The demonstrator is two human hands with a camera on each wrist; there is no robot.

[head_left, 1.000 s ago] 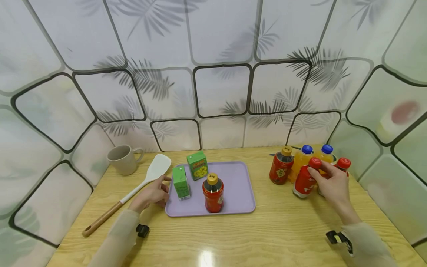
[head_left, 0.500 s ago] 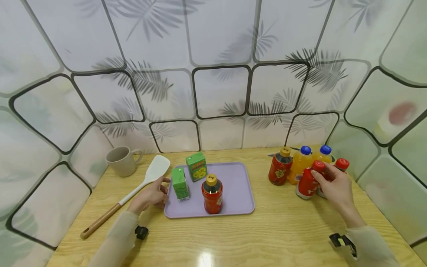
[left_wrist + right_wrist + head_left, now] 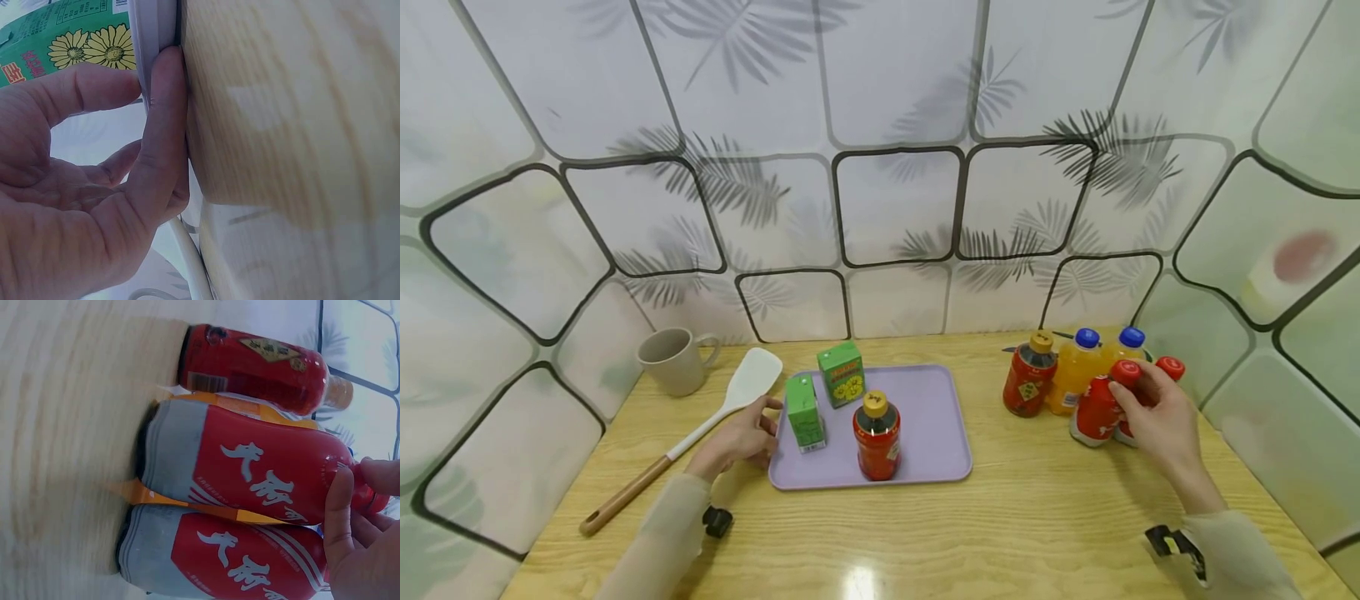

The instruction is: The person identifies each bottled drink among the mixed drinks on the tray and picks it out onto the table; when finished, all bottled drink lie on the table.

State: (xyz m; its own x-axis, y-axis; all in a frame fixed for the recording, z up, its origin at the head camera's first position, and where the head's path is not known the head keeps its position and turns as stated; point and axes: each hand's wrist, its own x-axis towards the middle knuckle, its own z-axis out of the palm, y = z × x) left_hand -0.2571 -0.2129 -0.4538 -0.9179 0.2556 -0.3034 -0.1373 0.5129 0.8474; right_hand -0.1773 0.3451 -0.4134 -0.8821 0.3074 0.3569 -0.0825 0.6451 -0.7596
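My right hand (image 3: 1168,429) pinches a red-and-silver drink bottle (image 3: 1096,410) by its neck, just under the red cap. A matching red-capped bottle (image 3: 250,553) stands right beside it, partly hidden by the hand in the head view. At the left end of a lilac tray (image 3: 928,417), my left hand (image 3: 741,442) grips the rim between thumb and fingers, as the left wrist view shows. Two green drink cartons, one at the left (image 3: 805,414) and one behind (image 3: 842,375), stand on the tray with a gold-capped dark drink bottle (image 3: 877,442).
Behind the right hand stand another gold-capped bottle (image 3: 1030,377) and two blue-capped orange drinks, one nearer the middle (image 3: 1072,375) and one farther right (image 3: 1126,350). On the left lie a white spatula (image 3: 752,379) with a wooden handle and a grey mug (image 3: 673,362). Patterned walls enclose the table.
My right hand has carried the red-and-silver bottle a little to the right, up against its twin and away from the gold-capped bottle. The left hand has stayed at the tray.
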